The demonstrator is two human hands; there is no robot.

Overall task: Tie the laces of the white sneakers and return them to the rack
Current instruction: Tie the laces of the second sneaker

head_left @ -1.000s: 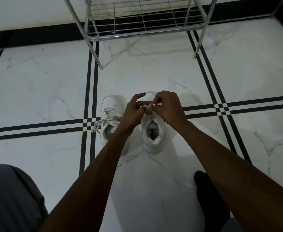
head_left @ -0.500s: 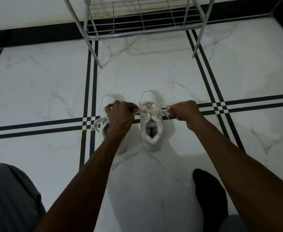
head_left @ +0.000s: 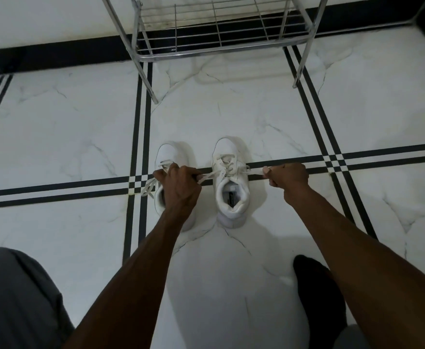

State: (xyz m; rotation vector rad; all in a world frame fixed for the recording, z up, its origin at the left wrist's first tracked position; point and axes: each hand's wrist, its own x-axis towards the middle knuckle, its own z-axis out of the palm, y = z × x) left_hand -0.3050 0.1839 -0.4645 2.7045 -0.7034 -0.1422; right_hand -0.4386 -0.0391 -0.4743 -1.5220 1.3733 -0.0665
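Two white sneakers stand side by side on the floor, toes pointing away from me. The right sneaker [head_left: 231, 187] has its laces [head_left: 227, 170] stretched out sideways. My left hand [head_left: 178, 187] is closed on the left lace end and covers much of the left sneaker [head_left: 167, 153]. My right hand [head_left: 288, 178] grips the right lace end, pulled out to the right. The left sneaker's laces [head_left: 148, 188] hang loose over its left side. The metal wire rack [head_left: 221, 31] stands beyond the sneakers, its bottom shelf bare.
White marble floor tiles with black stripe borders [head_left: 55, 190] surround the shoes. A rack leg [head_left: 300, 69] stands at the right, another [head_left: 153, 94] at the left. My grey-trousered knee [head_left: 15, 298] is at lower left and my black-socked foot [head_left: 317, 298] at lower right.
My hands were together over the right sneaker's tongue; they have pulled apart sideways, drawing its lace ends taut to the left and right.
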